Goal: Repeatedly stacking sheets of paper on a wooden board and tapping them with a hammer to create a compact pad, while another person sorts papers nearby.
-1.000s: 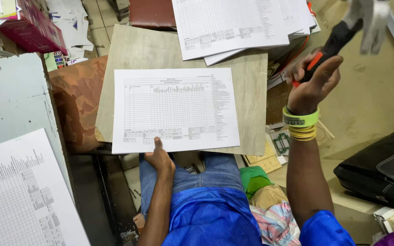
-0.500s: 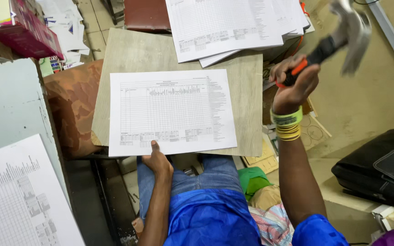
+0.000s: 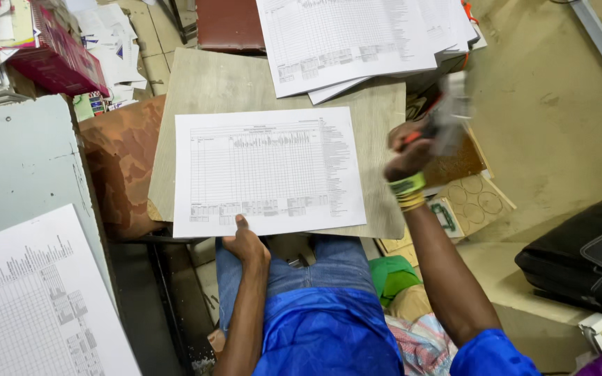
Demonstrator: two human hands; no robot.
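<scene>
A white printed sheet with a ruled table (image 3: 267, 169) lies flat on a pale wooden board (image 3: 210, 87) across my lap. My left hand (image 3: 245, 242) rests at the sheet's near edge, thumb pressing on the paper. My right hand (image 3: 408, 150), with a green band and gold bangles at the wrist, grips the orange and black handle of a hammer (image 3: 444, 118). The hammer is blurred with motion and sits low at the board's right edge, beside the sheet.
A stack of similar printed sheets (image 3: 357, 38) lies at the board's far end. A grey panel with another chart (image 3: 29, 306) stands at the left, a red box (image 3: 53, 59) at far left, a black bag (image 3: 583, 254) at right.
My right hand has swung the hammer down from high at the upper right to the board's right edge. The left hand and the sheet have stayed in place.
</scene>
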